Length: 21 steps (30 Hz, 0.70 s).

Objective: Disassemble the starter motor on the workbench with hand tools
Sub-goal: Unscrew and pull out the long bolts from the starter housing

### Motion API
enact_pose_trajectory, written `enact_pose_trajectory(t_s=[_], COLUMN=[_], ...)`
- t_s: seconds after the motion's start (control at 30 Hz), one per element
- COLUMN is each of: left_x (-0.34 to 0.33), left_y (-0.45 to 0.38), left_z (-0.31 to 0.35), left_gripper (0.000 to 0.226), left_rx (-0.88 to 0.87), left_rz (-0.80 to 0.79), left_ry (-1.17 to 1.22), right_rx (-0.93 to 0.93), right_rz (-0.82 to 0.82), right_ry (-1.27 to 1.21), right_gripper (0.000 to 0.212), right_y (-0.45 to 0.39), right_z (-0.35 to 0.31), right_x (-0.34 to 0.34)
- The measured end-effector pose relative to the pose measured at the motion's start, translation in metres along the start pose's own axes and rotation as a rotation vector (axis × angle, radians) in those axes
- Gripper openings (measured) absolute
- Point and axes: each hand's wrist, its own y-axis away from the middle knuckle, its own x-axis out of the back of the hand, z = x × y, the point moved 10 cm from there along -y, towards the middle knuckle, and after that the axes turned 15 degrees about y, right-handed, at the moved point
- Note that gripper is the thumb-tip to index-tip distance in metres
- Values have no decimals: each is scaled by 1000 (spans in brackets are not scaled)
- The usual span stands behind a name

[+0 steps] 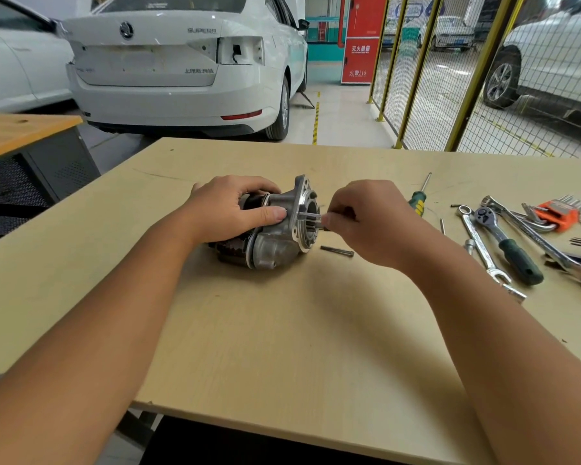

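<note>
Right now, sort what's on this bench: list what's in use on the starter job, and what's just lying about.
In use:
starter motor, held by the left hand
thin bolt, pinched by the right hand

Lying about:
loose bolt
screwdriver
ratchet
combination wrench
orange hex key set

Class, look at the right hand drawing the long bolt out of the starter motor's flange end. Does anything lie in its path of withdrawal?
Nothing visible blocks it. The right hand pinches the long bolt at the starter motor; a loose bolt lies nearer the viewer, on the workbench.
</note>
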Motion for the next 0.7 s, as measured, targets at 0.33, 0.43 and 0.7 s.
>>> enact_pose_trajectory(t_s=[0.33,0.43,0.7], left_x=[0,-1,0], left_y=[-3,-2,-2], left_z=[-3,-3,-4], left_gripper=[45,50,48], left_rx=[4,6,9], left_rz=[17,3,5], left_ry=[-12,-15,-13], right_rx=[-39,-60,-41], right_rz=[89,90,4], right_ry=[-17,-95,-42], right_gripper=[18,25,27], right_y=[3,3,0], right_z=[3,7,7], right_x=[7,6,0])
